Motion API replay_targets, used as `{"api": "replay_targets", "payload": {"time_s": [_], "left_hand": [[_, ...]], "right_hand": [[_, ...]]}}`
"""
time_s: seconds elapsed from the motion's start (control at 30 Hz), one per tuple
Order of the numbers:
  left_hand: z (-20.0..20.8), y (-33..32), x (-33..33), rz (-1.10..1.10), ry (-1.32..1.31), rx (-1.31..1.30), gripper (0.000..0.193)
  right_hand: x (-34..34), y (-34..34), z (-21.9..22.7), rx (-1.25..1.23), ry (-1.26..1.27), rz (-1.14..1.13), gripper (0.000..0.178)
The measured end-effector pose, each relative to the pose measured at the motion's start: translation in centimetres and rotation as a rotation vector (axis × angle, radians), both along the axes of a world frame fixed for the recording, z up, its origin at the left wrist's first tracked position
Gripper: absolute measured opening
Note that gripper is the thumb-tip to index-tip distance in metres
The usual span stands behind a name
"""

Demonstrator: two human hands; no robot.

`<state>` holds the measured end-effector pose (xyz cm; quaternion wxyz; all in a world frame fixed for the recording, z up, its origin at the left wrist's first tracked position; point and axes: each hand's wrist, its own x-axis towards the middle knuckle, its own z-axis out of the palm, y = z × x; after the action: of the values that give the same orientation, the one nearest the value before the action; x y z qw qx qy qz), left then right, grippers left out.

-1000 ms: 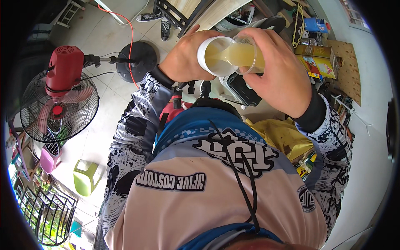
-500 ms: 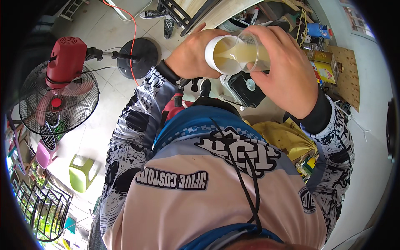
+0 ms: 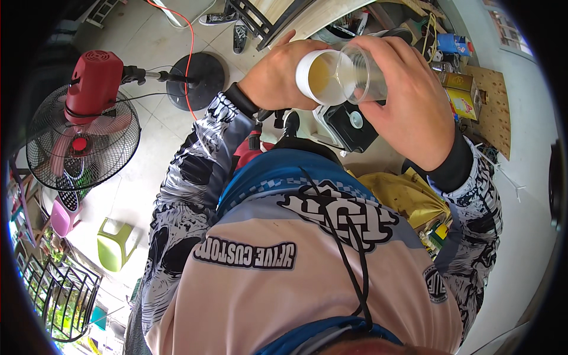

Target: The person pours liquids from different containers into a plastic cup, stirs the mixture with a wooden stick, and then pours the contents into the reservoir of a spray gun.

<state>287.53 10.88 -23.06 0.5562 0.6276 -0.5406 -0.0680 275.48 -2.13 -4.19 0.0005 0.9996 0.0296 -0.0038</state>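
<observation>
My left hand is wrapped round a white plastic cup with its mouth tilted toward the right. Pale yellow liquid lies inside it. In my right hand is a clear plastic cup, tipped so that its rim meets the mouth of the white one. A thin trace of liquid shows at the clear cup's lip, and little else is visible inside it. The fingers of my left hand are partly hidden behind the white cup.
A red fan stands at the left on a round black base. An orange cord crosses the floor. Beyond my hands are a black box and a cluttered bench. A green stool is at lower left.
The yellow liquid in the clear cup has drained into the white cup, and the stream has thinned to a trace. Both hands have shifted slightly to the right.
</observation>
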Motion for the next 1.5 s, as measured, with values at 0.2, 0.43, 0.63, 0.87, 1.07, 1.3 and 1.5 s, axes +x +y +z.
{"api": "replay_targets", "payload": {"time_s": [0.2,0.43,0.63,0.87,1.07,1.3,1.5], "left_hand": [[0.1,-0.4,0.1,-0.008,0.009,0.008,0.085],[0.0,-0.9,0.2,-0.004,0.014,-0.004,0.083],[-0.3,-0.1,1.3,-0.018,-0.004,-0.009,0.083],[0.3,0.5,2.3,-0.06,-0.011,0.007,0.081],[-0.1,0.2,3.1,-0.101,-0.054,-0.039,0.078],[0.9,-1.3,2.8,-0.192,-0.03,-0.05,0.073],[2.3,-5.8,1.1,-0.267,-0.102,0.071,0.072]], "right_hand": [[0.0,-0.3,0.0,-0.033,-0.001,-0.008,0.059],[0.3,-0.3,0.0,-0.076,0.007,-0.006,0.058],[0.9,0.0,-0.9,0.093,-0.041,-0.026,0.057],[0.1,-0.1,-2.5,0.417,-0.085,-0.175,0.056],[-1.1,0.1,-4.5,0.576,-0.194,-0.301,0.063],[-3.5,-0.6,-6.1,1.057,-0.352,-0.468,0.066],[-9.6,-4.8,-8.1,1.236,-0.662,-0.54,0.067]]}}
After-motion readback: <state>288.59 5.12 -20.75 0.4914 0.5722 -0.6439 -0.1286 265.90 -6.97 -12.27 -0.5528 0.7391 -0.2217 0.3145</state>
